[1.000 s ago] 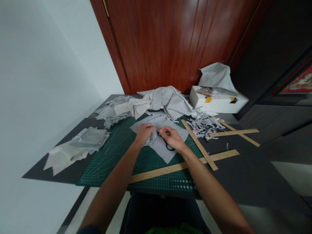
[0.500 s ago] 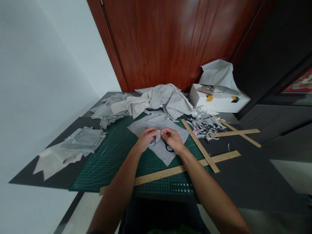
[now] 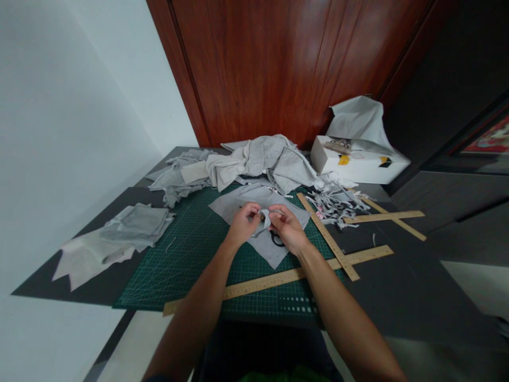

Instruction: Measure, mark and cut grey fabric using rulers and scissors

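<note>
From here, the scrap [image 3: 266, 217] lies between left hand [image 3: 243, 224] and right hand [image 3: 289, 228], left fingers pinching it, right seemingly too; the black loop [image 3: 274, 240] sits nearer the right.

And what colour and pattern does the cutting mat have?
The cutting mat is green with a pale grid, clearest in the head view.

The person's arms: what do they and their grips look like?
The bare left-hand grip and bare right-hand grip show no gloves, and both bare, tapering forearms show no watch. A dark, bluish cloth sleeve edge shows above the left one.
</note>
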Demonstrator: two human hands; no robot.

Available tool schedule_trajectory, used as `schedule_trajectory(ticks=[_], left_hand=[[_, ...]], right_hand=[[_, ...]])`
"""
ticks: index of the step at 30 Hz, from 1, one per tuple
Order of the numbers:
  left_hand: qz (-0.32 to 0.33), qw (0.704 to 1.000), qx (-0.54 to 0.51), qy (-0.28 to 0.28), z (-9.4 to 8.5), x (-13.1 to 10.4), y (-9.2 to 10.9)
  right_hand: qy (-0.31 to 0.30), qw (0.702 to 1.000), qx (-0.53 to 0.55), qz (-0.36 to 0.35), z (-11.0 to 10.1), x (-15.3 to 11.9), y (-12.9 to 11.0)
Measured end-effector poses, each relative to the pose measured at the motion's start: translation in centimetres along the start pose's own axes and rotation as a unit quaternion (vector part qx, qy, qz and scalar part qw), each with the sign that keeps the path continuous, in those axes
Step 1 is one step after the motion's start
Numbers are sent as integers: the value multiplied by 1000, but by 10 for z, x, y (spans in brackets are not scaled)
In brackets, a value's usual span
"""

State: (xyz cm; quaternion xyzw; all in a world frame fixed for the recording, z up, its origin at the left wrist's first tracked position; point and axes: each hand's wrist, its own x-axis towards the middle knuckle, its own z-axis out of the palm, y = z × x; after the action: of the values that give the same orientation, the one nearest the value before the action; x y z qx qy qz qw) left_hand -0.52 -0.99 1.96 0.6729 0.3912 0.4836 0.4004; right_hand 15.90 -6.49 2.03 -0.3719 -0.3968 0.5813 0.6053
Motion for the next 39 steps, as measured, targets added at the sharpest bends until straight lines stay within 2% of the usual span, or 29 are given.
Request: schedule_trajectory(ticks=[4, 7, 13, 17, 23, 26, 29, 31, 36, 39], left_hand=[[1, 996, 27, -85, 6, -5, 1], [-45, 993, 20, -106, 6, -6, 5], [-124, 986, -69, -93, 4, -7, 12], [-98, 985, -96, -107, 7, -8, 11], [-97, 991, -79, -37, 7, -7, 8], [-76, 992, -92, -41, 4, -8, 11], [-60, 991, -106, -57, 3, -11, 13], [-69, 989, -106, -73, 3, -12, 15], [-120, 972, -122, -163, 4, -14, 16], [-152, 964, -108, -189, 3, -13, 13]], right_hand=[[10, 999, 48, 12, 0, 2, -2], [22, 997, 70, 26, 0, 3, -4], [56, 996, 72, 0, 3, 4, -3], [79, 996, 36, -25, 3, 5, 0], [96, 993, -35, -52, 2, 4, 1], [70, 993, -89, -44, 3, 1, 1], [46, 993, -108, -29, 5, -2, 0], [54, 993, -95, -34, 6, -2, -1], [114, 991, -46, -51, 3, 4, 0], [156, 985, -29, -72, -2, 9, 1]])
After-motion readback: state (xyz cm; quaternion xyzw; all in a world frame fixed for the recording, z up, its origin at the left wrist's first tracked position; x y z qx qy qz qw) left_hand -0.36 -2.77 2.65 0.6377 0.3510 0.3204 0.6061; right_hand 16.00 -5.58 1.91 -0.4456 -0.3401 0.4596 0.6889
